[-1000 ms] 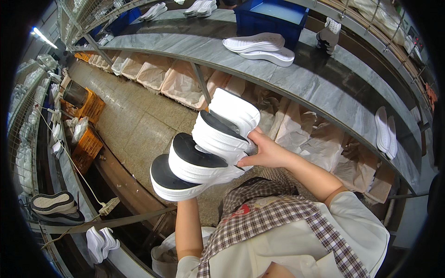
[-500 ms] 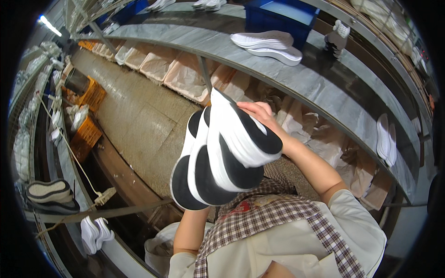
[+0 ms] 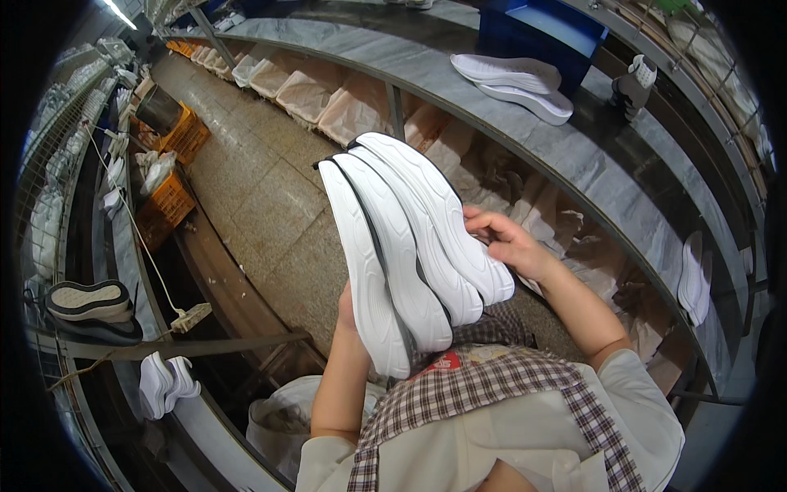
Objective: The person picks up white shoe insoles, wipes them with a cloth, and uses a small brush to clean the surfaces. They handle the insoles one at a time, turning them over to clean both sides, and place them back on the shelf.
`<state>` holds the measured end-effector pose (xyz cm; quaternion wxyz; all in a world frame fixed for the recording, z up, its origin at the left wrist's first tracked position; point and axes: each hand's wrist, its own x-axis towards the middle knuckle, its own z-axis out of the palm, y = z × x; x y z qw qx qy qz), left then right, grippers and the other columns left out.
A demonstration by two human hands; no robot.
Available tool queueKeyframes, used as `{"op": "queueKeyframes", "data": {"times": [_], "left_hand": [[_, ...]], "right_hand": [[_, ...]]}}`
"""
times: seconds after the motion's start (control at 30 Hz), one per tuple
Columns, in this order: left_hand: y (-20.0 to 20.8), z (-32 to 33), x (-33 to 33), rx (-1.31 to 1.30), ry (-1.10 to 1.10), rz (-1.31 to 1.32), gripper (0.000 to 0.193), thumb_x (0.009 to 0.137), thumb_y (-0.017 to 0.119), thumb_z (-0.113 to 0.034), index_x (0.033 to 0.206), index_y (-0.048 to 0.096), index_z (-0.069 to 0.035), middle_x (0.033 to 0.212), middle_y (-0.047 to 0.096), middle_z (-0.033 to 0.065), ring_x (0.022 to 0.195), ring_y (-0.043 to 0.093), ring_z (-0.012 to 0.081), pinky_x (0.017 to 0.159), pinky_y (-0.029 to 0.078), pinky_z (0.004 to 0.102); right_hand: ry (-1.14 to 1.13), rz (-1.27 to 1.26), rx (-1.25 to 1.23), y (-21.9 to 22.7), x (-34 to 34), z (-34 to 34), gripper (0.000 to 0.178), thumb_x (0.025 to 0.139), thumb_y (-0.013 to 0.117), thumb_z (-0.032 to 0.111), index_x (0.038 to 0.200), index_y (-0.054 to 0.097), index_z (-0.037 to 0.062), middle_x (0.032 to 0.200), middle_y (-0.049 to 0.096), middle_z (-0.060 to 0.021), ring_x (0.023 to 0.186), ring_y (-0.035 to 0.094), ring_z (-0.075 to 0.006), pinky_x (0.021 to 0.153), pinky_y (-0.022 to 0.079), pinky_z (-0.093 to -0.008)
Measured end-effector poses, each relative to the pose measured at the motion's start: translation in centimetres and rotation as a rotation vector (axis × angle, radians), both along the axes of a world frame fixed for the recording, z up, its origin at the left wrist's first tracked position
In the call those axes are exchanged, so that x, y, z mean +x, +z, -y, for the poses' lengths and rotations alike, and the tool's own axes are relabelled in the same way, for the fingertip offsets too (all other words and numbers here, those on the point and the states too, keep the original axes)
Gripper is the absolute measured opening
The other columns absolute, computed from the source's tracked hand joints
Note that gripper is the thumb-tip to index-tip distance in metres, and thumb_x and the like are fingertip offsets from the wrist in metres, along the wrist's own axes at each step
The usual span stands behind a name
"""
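Several white shoe soles (image 3: 393, 238) with dark edges are fanned side by side in front of my body, their sculpted white sidewalls facing up. My left hand (image 3: 346, 307) supports the stack from the left; its fingers are hidden behind the soles. On the other side, my right hand (image 3: 516, 248) grips the edge of the rightmost sole, with bent fingers and thumb against it.
A grey bench (image 3: 525, 135) curves along the right, bearing a pair of white soles (image 3: 525, 86), a blue bin (image 3: 533, 41) and a grey-white shoe (image 3: 635, 88). Lined tubs (image 3: 361, 107) sit beneath it. Orange crates (image 3: 168, 205) and a rack with more soles (image 3: 164, 381) stand left.
The soles have turned in my hands, from dark faces showing to white sidewalls up. My right hand has moved down along the stack, and the whole view has shifted slightly.
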<state>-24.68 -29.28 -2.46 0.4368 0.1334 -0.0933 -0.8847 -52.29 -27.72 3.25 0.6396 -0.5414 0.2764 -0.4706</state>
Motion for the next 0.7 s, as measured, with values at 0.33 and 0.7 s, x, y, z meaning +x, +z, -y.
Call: {"op": "queueKeyframes", "data": {"times": [0.33, 0.7], "left_hand": [[-0.3, 0.3, 0.3, -0.1, 0.092, 0.314, 0.069, 0.081, 0.058, -0.003, 0.142, 0.024, -0.009, 0.129, 0.046, 0.0112, 0.111, 0.053, 0.0231, 0.089, 0.048, 0.036], [-1.9, 0.2, 2.9, -0.134, -0.033, 0.262, 0.071, 0.08, 0.059, -0.002, 0.141, 0.024, -0.011, 0.128, 0.046, 0.0107, 0.112, 0.052, 0.0237, 0.089, 0.048, 0.0361]], "right_hand": [[-0.097, -0.112, 0.025, -2.0, 1.3, -1.4, 0.051, 0.079, 0.065, 0.001, 0.124, 0.043, 0.003, 0.144, 0.03, -0.0123, 0.134, 0.028, -0.0197, 0.111, 0.02, -0.0349], [-0.242, -0.099, -0.036, -3.3, 4.3, -4.7, 0.047, 0.075, 0.067, 0.001, 0.117, 0.046, 0.0035, 0.138, 0.036, -0.0119, 0.128, 0.034, -0.0202, 0.107, 0.023, -0.0343]]}}
